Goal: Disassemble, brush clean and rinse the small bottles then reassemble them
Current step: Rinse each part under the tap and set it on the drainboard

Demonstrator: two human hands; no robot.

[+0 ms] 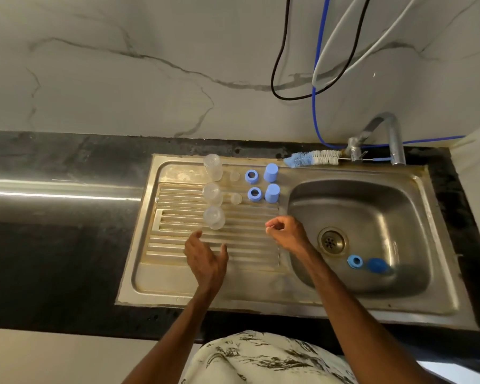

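- Left hand (pixel 205 259): hovered over the ribbed drainboard (pixel 178 245) of the stainless-steel sink unit, fingers spread and relaxed, thumb apart, holding and touching nothing.
- Right hand (pixel 286 234): hung at the inner edge of the drainboard, fingers curled in toward the thumb. A pale spot showed at the fingertips, but it could not be told whether a small part was pinched there.
- Three small clear plastic bottles (pixel 212 194): stood in a column on the left of the drainboard, without caps, the nearest just beyond the left hand's fingertips.
- Two small clear round inserts (pixel 234 176): lay just right of the two farther bottles.
- Two blue plastic collar rings (pixel 251 176): lay flat, hole upward, right of the inserts.
- Two blue plastic caps (pixel 271 172): stood just beside the rings, near the basin's edge.
- Third blue ring (pixel 355 261) and a blurred blue cap (pixel 377 266): lay close together in the steel basin (pixel 372 206), near the drain (pixel 331 241).
- Blue-and-white bristled bottle brush (pixel 313 158): lay along the sink's back rim, its handle reaching to the base of the grey metal tap (pixel 385 131).
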